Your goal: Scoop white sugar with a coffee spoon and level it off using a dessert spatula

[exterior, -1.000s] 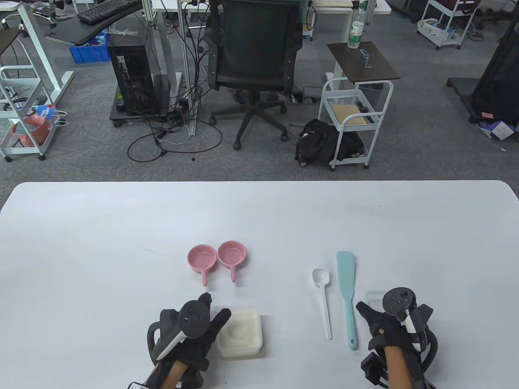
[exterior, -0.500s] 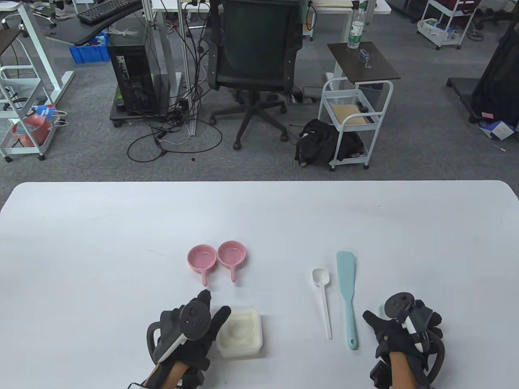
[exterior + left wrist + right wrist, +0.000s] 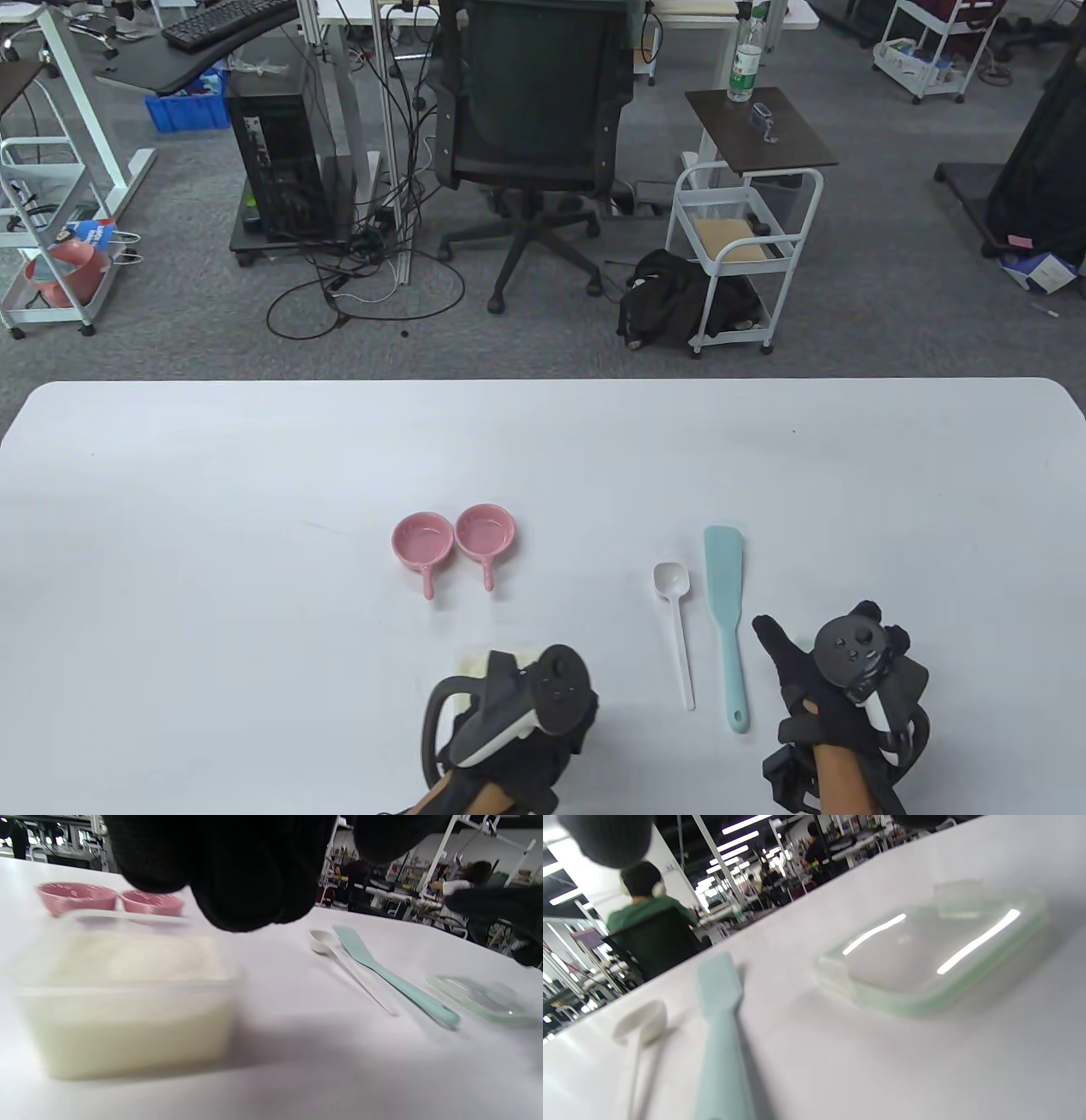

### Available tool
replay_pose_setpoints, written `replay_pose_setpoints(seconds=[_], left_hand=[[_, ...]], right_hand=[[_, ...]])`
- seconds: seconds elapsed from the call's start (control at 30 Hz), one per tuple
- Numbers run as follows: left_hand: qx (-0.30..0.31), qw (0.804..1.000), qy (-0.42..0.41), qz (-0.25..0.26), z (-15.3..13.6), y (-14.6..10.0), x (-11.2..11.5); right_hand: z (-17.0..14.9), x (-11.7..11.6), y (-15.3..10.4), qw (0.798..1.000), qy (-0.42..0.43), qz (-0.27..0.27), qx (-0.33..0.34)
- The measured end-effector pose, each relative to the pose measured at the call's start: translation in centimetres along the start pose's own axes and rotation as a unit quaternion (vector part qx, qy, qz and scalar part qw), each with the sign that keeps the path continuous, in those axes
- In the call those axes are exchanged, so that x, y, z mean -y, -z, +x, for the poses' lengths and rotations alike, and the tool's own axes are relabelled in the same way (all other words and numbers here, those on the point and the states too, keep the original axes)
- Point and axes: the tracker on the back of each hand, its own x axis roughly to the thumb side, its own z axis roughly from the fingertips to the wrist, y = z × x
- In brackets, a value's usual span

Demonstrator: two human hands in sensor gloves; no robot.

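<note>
Currently left hand (image 3: 517, 722) sits over the sugar container (image 3: 123, 997), covering most of it from above; grip can't be confirmed. Right hand (image 3: 836, 696) hovers over the clear lid (image 3: 937, 946), fingers loose, holding nothing. Coffee spoon (image 3: 676, 624) and dessert spatula (image 3: 728, 611) lie untouched side by side between the hands.

Two pink bowls (image 3: 453, 536) touching — clear lid (image 3: 935, 946) well apart.
</note>
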Motion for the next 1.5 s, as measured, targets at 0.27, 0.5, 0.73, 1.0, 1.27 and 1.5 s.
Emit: replay_pose_setpoints(seconds=[0.27, 0.5, 0.73, 1.0, 1.27, 1.5], left_hand=[[-0.039, 0.997, 0.034, -0.061, 9.0, 6.8, 3.2], [-0.091, 0.99, 0.11, -0.016, 12.8, 11.4, 6.5], [-0.092, 0.973, 0.214, 0.01, 15.2, 12.8, 8.4], [-0.106, 0.961, 0.257, -0.005, 16.4, 13.0, 8.8], [-0.115, 0.974, 0.194, -0.019, 15.6, 12.7, 8.8], [-0.107, 0.984, 0.134, 0.039, 12.7, 11.0, 1.8]], right_hand=[[-1.2, 3.2, -0.9, 0.983, 0.158, -0.088, 0.007], [-2.5, 3.4, -0.5, 0.971, 0.217, -0.1, -0.013], [-2.1, 3.5, -0.6, 0.971, 0.212, -0.11, -0.003], [-2.0, 3.7, -1.0, 0.967, 0.228, -0.11, -0.003], [-2.2, 4.0, -1.0, 0.967, 0.224, -0.124, -0.009], [-1.9, 3.8, -1.1, 0.964, 0.225, -0.14, -0.003]])
